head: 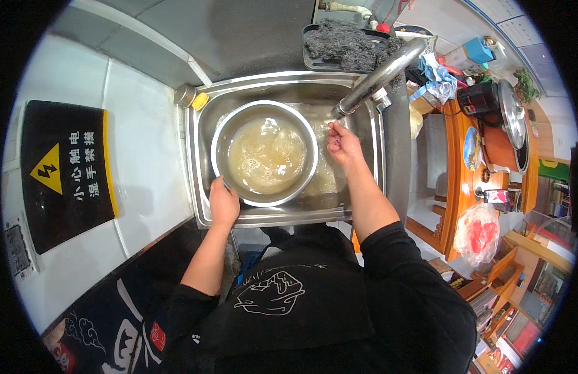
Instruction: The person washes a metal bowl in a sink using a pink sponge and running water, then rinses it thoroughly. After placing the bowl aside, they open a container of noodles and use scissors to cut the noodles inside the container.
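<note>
A round stainless steel basin point(311, 175) stands in the left part of a metal sink point(289, 216), holding cloudy yellowish water. My left hand point(224, 201) grips the basin's rim at its lower left, thumb over the edge. Right of the basin, my right hand point(341, 142) is raised with curled fingers just below the mouth of a metal faucet pipe point(380, 77). Whether those fingers hold anything is too small to tell. More cloudy water lies in the sink around the basin's right side.
A yellow scrubber point(200, 101) and a small metal can point(185, 96) sit at the sink's upper left corner. Behind the sink, a black tray point(310, 61) holds steel wool scourers point(340, 44). Off to the right, a wooden table point(452, 187) bears a black pot point(478, 103) and a plastic bag point(477, 233).
</note>
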The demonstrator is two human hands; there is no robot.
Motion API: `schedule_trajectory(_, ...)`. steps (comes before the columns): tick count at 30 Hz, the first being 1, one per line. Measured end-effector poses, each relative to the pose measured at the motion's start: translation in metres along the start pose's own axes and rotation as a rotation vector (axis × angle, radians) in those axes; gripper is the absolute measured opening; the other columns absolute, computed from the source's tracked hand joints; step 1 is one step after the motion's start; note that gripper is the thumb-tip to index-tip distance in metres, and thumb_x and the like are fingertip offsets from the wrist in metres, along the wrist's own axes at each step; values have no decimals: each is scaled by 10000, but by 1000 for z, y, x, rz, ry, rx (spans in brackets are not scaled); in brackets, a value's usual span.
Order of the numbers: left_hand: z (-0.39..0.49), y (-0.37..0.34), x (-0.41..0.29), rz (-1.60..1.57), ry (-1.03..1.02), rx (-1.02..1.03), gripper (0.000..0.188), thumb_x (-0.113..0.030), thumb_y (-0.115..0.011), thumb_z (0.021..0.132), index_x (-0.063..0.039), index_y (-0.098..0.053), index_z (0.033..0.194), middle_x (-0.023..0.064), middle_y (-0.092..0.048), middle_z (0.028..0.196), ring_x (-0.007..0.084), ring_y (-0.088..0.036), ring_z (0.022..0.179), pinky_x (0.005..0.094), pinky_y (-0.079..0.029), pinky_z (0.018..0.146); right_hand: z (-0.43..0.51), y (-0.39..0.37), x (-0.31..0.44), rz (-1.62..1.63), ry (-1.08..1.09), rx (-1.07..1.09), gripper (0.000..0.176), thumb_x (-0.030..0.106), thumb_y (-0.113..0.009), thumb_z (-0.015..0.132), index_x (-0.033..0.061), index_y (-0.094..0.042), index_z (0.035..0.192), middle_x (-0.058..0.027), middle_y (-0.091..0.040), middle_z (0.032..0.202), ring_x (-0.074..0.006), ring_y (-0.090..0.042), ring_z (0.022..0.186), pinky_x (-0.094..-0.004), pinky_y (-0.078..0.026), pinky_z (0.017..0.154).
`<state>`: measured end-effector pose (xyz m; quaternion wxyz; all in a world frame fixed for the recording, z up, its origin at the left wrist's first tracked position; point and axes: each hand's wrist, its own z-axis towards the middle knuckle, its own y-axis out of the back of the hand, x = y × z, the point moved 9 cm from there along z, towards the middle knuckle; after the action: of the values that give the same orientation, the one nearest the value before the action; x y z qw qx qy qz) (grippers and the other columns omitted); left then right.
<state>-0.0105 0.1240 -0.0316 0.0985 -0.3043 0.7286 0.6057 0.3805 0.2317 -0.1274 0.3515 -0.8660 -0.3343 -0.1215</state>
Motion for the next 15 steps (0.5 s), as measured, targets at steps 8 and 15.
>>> schedule_trajectory(8, -36, 4, -12, 126, -249, -120, 389, -30, -630, 852, 49, -595, 1231, 264, -614, 1266, 439, -577, 1168, 507, -447, 1038, -4, -17, 13, -167, 95, -127, 320, 330, -539, 1082, 88, -553, 874, 19, -446, 656, -112, -306, 458, -286, -225, 391)
schedule_trajectory(15, -39, 5, -16, 183, -283, -144, 305, -45, -617, 845, 30, -628, 1140, 226, -652, 1198, 407, -602, 1128, 503, -456, 991, -23, -19, 26, -211, 110, -148, 342, 373, -636, 1028, 112, -529, 835, 29, -392, 595, -120, -316, 424, -293, -215, 387)
